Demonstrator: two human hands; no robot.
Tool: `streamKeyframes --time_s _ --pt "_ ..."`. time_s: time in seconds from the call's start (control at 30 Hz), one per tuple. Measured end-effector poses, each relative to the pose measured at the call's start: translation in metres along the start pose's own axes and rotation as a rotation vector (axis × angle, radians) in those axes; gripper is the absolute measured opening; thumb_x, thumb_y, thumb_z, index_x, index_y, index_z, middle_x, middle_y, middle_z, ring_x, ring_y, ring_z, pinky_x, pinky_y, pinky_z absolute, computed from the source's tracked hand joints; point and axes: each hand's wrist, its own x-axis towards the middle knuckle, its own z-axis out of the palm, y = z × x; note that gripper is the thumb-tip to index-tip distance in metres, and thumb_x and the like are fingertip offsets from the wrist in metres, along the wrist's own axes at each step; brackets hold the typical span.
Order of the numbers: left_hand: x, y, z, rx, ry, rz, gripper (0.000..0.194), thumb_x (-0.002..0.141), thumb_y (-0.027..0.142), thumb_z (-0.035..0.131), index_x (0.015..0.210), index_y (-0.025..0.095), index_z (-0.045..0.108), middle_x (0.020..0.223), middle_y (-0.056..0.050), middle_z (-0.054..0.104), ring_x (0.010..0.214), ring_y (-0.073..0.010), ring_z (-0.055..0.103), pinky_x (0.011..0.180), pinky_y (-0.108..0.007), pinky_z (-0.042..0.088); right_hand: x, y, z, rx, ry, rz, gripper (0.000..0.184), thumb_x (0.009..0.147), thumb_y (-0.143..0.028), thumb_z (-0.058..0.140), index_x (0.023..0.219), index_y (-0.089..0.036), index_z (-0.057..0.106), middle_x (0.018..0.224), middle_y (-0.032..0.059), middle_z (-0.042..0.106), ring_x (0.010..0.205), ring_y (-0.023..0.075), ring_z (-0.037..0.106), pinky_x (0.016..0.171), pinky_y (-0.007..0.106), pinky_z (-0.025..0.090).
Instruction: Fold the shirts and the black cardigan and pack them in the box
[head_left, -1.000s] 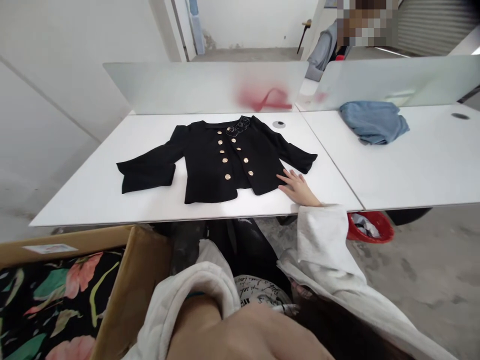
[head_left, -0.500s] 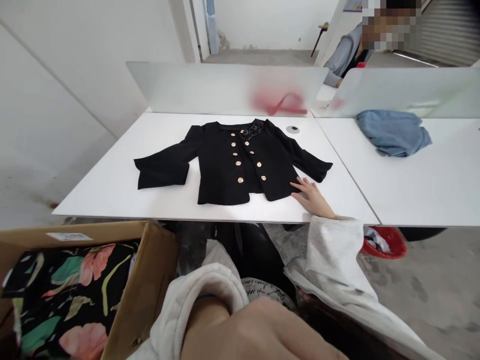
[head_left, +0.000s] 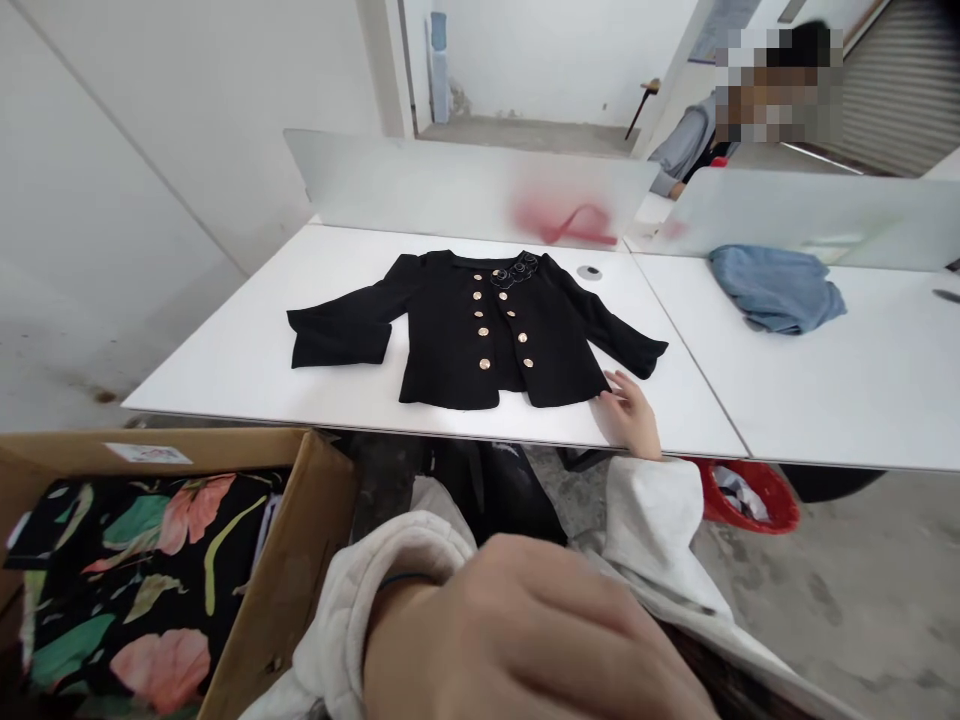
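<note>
A black jacket (head_left: 450, 340) lies spread on the white table (head_left: 225, 370), with two rows of gold buttons down its front and dark flower trim at the neckline. Its sleeve on the left is folded back at the elbow; the other stretches out to the right. My right hand (head_left: 632, 412) is at the jacket's lower right corner, thumb and fingers closed on the hem. Close to the camera, my left hand (head_left: 525, 640) is raised with its fingers bent and pressed together. Its fingertips are hidden, so anything in them cannot be seen.
At lower left, a cardboard box (head_left: 300, 520) holds flower-print fabric (head_left: 150, 560). A folded blue garment (head_left: 776, 290) lies on the adjoining table. Frosted dividers (head_left: 450, 190) line the back edge. A red bin (head_left: 780, 500) stands below; another person (head_left: 690, 140) is beyond the divider.
My right hand has gone from lying spread on the jacket's edge to closing its fingers at the hem corner. My left hand has risen slightly in view. The camera view has shifted a little.
</note>
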Motion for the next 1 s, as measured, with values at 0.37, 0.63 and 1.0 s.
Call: streamKeyframes --time_s 0.37,0.63,1.0 --pt "-0.066 -0.121 0.044 0.018 0.360 -0.622 0.047 0.094 0.033 0.025 0.105 0.021 0.069 0.101 -0.004 0.073 0.091 -0.0160 0.066 0.084 -0.028 0.050 0.040 -0.021 0.002 0.263 -0.009 0.230 0.033 0.076 -0.051 0.055 0.085 -0.020 0.060 0.076 0.0024 0.063 0.073 0.0190 0.061 0.070 0.035 0.052" --pt "-0.116 -0.186 0.007 0.581 0.921 -1.088 0.041 0.090 0.040 0.030 0.091 0.019 0.066 0.090 -0.007 0.070 0.084 -0.0206 0.064 0.073 -0.029 0.047 0.023 -0.028 0.012 0.730 -0.018 0.333 0.072 0.061 -0.032 0.076 0.126 -0.025 0.047 0.074 -0.0029 0.063 0.069 0.0172 0.063 0.069 0.034 0.054" --pt "-0.070 -0.219 -0.008 0.865 0.920 -1.009 0.032 0.093 0.040 0.039 0.102 0.017 0.060 0.084 -0.005 0.062 0.074 -0.0190 0.061 0.059 -0.026 0.038 0.006 -0.032 0.015 -0.320 0.248 -0.212 0.042 0.087 -0.040 0.050 0.120 -0.016 0.056 0.115 0.0179 0.056 0.108 0.0312 0.053 0.087 0.048 0.044"
